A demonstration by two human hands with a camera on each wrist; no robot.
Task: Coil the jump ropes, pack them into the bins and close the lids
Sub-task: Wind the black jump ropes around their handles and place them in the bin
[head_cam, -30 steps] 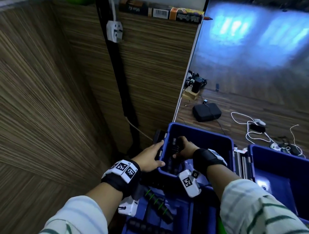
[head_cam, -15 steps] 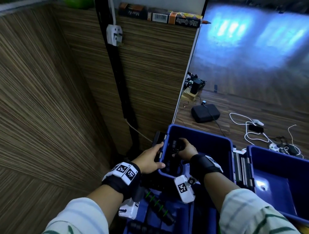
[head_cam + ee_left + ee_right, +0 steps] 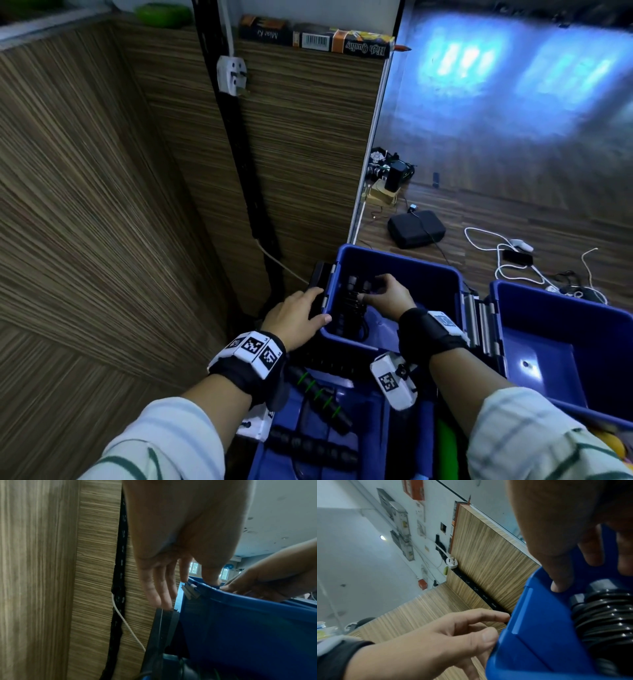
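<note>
1. The right hand (image 3: 385,296) is down inside the left blue bin (image 3: 404,263), fingers curled round the black ribbed handles (image 3: 356,291) of a jump rope, which stand against the bin's left wall with the cord looped below them.
2. The left hand (image 3: 296,317) lies against the outside of that wall, fingers fairly straight; the thumb sits on the rim and the fingertips (image 3: 164,601) touch the black lid (image 3: 163,626) hanging beside the bin. It steadies rather than clasps.
3. Risk: if the right hand lets go while the handles stand upright, I judge they may tip or the coil may spring open and rise above the rim, so the lid would not seat.
4. Risk: a loop of cord left over the rim would likely be pinched under the lid.
5. Risk: pushing down on the handles could slide the bin; the left hand's bracing is all that checks this.
6. A second blue bin (image 3: 555,329) stands just to the right, open, its contents not clear.
7. More rope handles, one with green bands (image 3: 320,394), lie near the person's wrists, not yet packed.
8. The wooden panel (image 3: 102,205) stands close on the left, with a white cable (image 3: 130,630) running down it near the hanging lid; both could crowd the lid's swing.
</note>
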